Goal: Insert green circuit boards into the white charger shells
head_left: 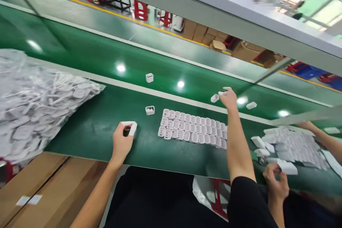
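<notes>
My left hand (123, 142) is over the green worktop, thumb and index finger wrapped in white covers and curved into a ring, tips together. Nothing shows between them. My right hand (228, 98) reaches over the green strip beyond the white rail, its white-covered thumb and index finger slightly apart. Just left of its fingertips lies a white plastic housing (214, 98); whether they touch I cannot tell. Rows of small white charger-like housings (192, 127) stand on the worktop between my arms. A single open housing (150, 110) stands left of the rows.
A large plastic bag of white parts (48, 103) fills the left. More housings stand on the strip, one (149, 77) at centre and one (251, 105) at right. Another person's hand (276, 181) holds a white piece beside piled white parts (296, 148). A cardboard box (53, 188) is lower left.
</notes>
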The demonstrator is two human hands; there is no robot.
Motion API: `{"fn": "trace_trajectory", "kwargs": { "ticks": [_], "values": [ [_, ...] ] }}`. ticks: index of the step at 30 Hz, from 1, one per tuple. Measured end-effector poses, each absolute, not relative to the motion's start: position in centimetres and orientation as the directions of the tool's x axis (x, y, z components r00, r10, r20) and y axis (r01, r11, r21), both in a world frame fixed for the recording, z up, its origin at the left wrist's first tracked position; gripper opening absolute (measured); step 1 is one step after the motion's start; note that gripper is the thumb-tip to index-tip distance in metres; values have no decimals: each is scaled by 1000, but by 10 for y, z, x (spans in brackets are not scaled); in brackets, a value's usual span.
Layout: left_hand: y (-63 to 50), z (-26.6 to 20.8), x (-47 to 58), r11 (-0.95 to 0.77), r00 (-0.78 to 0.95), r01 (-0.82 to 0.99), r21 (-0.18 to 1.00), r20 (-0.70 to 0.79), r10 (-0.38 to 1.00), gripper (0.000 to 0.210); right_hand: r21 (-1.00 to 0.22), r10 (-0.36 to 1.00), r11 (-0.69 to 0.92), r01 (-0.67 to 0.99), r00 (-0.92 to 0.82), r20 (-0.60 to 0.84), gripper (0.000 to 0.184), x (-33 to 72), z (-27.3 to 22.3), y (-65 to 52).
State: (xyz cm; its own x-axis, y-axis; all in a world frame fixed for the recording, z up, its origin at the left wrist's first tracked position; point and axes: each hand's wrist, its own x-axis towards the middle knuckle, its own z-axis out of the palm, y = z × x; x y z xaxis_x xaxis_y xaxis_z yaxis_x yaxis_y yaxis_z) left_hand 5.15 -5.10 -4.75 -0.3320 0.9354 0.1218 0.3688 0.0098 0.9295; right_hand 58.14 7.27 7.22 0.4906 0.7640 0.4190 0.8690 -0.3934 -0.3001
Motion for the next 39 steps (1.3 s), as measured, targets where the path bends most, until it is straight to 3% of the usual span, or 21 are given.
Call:
{"fn": "trace_trajectory", "kwargs": {
  "ticks": [9,11,13,16,18,22,24,27,29,32,36,39],
  "values": [
    [-54,-55,47,32,-284,447,894,108,953,33,-378,884,-383,843,453,114,46,525,49,112],
    [-57,-49,47,-58,-295,512,857,239,925,29,-424,899,-359,831,431,83,45,518,54,118],
    [-59,-33,52,-225,-266,613,757,466,844,21,-484,916,-304,820,391,87,42,509,66,118],
    [-54,14,78,-529,-16,645,551,702,712,12,-588,951,-133,798,270,152,29,483,90,97],
    [-45,51,109,-656,193,584,478,704,684,32,-642,965,13,767,159,209,30,457,107,63],
    [-20,96,186,-729,461,536,426,576,675,71,-701,913,340,627,-42,405,35,408,126,-37],
    [-16,98,220,-783,586,427,453,520,621,68,-660,867,398,637,-27,497,42,399,123,-83],
    [-22,90,256,-800,722,183,572,474,504,46,-639,768,361,679,172,617,46,409,104,-125],
    [-28,87,272,-730,767,82,678,425,481,30,-743,705,283,607,393,590,41,426,92,-137],
    [-29,95,288,-539,791,53,841,294,537,22,-907,642,262,329,642,419,37,454,86,-138],
    [-21,114,301,-359,804,-61,931,259,535,40,-916,694,401,37,641,330,40,481,98,-125],
    [-12,119,302,-334,805,-173,927,328,494,51,-895,719,438,83,566,404,42,488,113,-117]
  ]
}}
